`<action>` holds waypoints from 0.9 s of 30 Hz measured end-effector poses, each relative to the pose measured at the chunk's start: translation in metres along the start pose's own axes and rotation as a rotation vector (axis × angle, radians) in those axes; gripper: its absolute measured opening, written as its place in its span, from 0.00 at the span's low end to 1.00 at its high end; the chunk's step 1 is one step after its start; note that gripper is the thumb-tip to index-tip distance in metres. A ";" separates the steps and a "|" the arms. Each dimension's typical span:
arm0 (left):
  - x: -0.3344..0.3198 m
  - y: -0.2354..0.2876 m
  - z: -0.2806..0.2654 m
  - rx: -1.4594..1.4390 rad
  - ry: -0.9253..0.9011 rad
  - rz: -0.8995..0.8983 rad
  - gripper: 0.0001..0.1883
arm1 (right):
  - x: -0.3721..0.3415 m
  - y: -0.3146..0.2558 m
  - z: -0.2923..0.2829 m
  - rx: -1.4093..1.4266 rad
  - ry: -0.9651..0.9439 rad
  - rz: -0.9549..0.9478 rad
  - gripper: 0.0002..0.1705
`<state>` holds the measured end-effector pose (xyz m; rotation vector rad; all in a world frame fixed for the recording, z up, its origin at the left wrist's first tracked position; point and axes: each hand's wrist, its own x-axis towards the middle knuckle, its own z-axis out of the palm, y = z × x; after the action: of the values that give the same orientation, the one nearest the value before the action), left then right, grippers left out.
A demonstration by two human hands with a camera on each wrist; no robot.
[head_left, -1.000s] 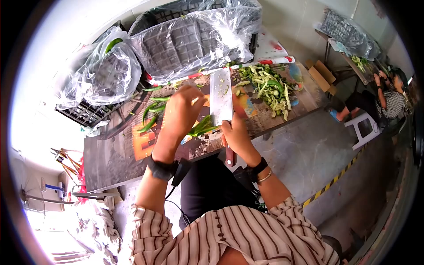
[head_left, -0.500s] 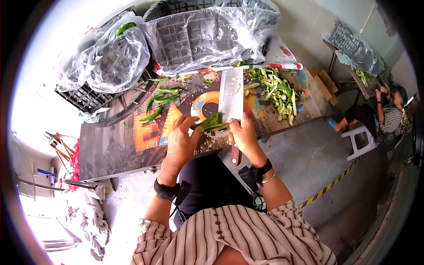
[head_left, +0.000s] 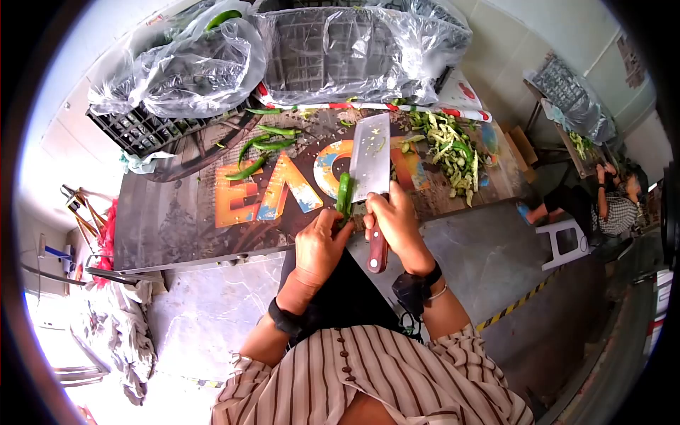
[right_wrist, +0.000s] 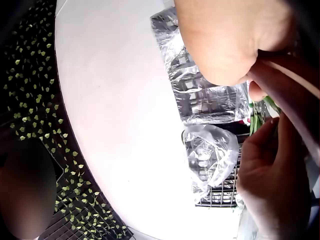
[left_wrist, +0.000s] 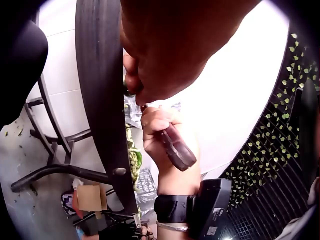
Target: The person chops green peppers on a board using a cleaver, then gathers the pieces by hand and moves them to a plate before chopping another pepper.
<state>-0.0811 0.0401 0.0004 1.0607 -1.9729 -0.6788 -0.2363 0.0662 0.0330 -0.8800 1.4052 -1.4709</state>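
Between the thumb and fingers of my left hand (head_left: 319, 244) is a green pepper (head_left: 344, 191), near the table's front edge and pointing away from me. Just right of it is the broad blade of a cleaver (head_left: 371, 152). My right hand (head_left: 398, 221) grips the cleaver by its reddish-brown handle (head_left: 377, 249). In the left wrist view the same handle (left_wrist: 176, 147) juts from the right hand's fingers, and the left hand (left_wrist: 175, 45) covers most of the pepper. Several whole green peppers (head_left: 273, 144) lie on the table to the left.
Sliced peppers (head_left: 453, 149) are heaped at the table's right side. Plastic-lined black crates (head_left: 340, 57) stand along its back, one pepper (head_left: 224, 18) lying on the left crate's plastic. Another person (head_left: 613, 202) sits at a far table, near a white stool (head_left: 565, 244).
My left hand has come down from above the table and moved toward the cleaver. The pepper, earlier slanting across the blade's lower end, now points away from me. The right hand keeps its grip.
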 end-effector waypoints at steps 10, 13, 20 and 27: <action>-0.001 -0.002 -0.001 -0.055 -0.001 0.088 0.09 | -0.016 -0.008 0.016 -0.160 -0.046 0.000 0.08; 0.000 -0.003 0.000 -0.080 0.005 0.086 0.08 | -0.008 -0.001 0.020 -0.409 -0.042 -0.055 0.09; 0.001 -0.004 0.000 -0.127 -0.013 0.116 0.07 | 0.015 -0.010 0.032 -0.758 -0.045 -0.188 0.12; 0.000 -0.009 0.004 -0.101 0.011 0.080 0.06 | 0.055 -0.027 0.044 -0.872 -0.092 -0.237 0.13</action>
<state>-0.0802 0.0355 -0.0084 0.9182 -1.9402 -0.7196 -0.2177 -0.0017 0.0596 -1.6662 1.9464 -0.9182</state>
